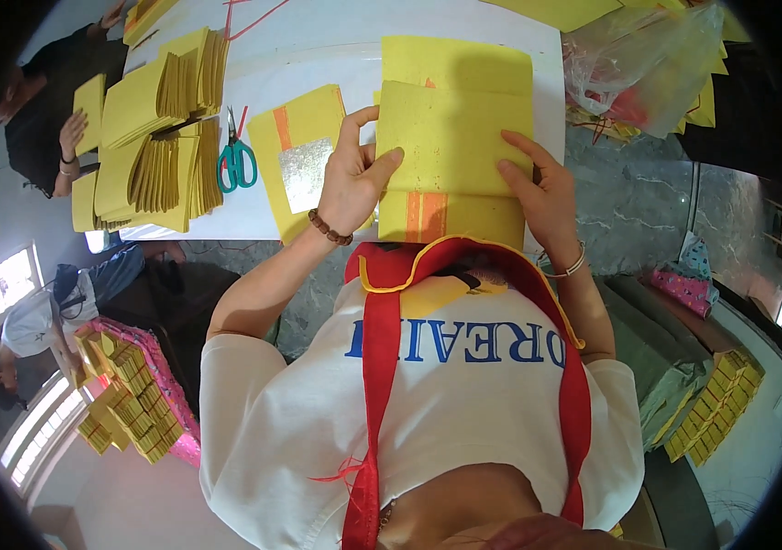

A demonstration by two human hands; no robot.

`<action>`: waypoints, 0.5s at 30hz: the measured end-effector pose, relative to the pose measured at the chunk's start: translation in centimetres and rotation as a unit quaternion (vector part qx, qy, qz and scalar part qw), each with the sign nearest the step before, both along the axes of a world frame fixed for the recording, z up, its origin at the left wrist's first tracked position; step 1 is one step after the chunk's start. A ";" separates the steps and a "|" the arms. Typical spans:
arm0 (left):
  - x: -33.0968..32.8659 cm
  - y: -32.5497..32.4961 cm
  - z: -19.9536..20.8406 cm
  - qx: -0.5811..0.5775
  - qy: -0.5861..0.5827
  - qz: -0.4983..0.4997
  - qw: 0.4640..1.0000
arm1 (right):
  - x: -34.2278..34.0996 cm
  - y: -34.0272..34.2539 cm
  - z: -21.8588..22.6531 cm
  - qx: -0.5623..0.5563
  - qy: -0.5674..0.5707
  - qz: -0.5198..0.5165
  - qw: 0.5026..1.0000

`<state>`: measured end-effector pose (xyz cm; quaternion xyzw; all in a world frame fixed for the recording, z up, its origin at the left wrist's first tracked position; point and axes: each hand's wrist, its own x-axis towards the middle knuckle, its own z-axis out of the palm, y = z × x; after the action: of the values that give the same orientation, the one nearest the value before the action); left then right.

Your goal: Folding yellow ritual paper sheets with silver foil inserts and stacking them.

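A large yellow paper sheet (455, 137) with a fold across it is held over the near edge of the white table. My left hand (354, 181) grips its left edge, thumb on top. On the opposite edge my right hand (542, 197) pinches it between thumb and fingers. An orange stripe shows on the paper's near part, close to my red apron. To the left of my left hand lies another yellow sheet (269, 137) with an orange stripe and a silver foil square (307, 176). Scissors (236, 165) with teal handles rest beside it.
Stacks of folded yellow paper (139, 105) fill the table's left side, where another person's hand (70, 135) touches one. A clear plastic bag (643, 69) sits at the far right. Yellow bundles stand at lower left (139, 394) and lower right (716, 403). The table (318, 55) holds red strips.
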<state>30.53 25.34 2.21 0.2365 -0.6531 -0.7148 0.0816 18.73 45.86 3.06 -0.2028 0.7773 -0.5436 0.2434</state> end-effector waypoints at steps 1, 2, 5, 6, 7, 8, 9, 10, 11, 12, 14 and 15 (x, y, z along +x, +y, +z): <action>0.1 -0.1 0.2 0.000 -0.001 -0.001 1.000 | 0.1 -0.1 0.1 0.003 0.010 -0.011 1.000; 0.1 -0.2 0.6 0.000 -0.014 -0.011 1.000 | 0.1 -0.2 0.1 0.005 0.019 -0.023 1.000; -0.2 0.0 1.9 0.008 -0.025 -0.014 1.000 | 0.3 -0.3 0.1 0.011 0.012 -0.030 0.999; -0.3 0.1 2.1 0.014 -0.024 -0.005 1.000 | 0.3 -0.3 0.1 0.010 0.013 -0.030 0.999; -0.2 -0.1 1.9 0.013 -0.023 -0.006 1.000 | 0.3 -0.3 0.0 0.014 0.025 -0.030 0.999; -0.2 -0.5 1.5 -0.020 -0.014 -0.010 1.000 | 0.3 -0.3 0.0 0.019 0.037 -0.030 0.999; -0.2 -0.7 1.4 -0.052 -0.005 -0.014 0.999 | 0.4 -0.3 0.0 0.017 0.036 -0.031 0.999; -0.2 -0.8 1.6 -0.054 -0.005 -0.015 0.998 | 0.4 -0.3 0.1 0.023 0.040 -0.035 0.998; -0.2 -0.9 1.9 -0.120 -0.023 -0.009 0.992 | 0.4 -0.3 0.1 0.028 0.044 -0.039 0.998; -0.3 -1.0 2.3 -0.186 -0.040 -0.004 0.982 | 0.5 -0.4 0.1 0.027 0.044 -0.041 0.998; -0.9 -0.9 3.1 -0.378 0.055 -0.004 0.924 | 0.6 -0.3 0.0 0.027 0.034 -0.052 0.998; -1.3 -0.7 3.6 -0.549 0.146 -0.002 0.823 | 0.7 -0.3 -0.1 0.028 0.034 -0.053 0.998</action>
<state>29.23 24.66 5.80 0.0443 -0.9183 -0.2643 0.2914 19.40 45.53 3.00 -0.1726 0.8094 -0.5270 0.1935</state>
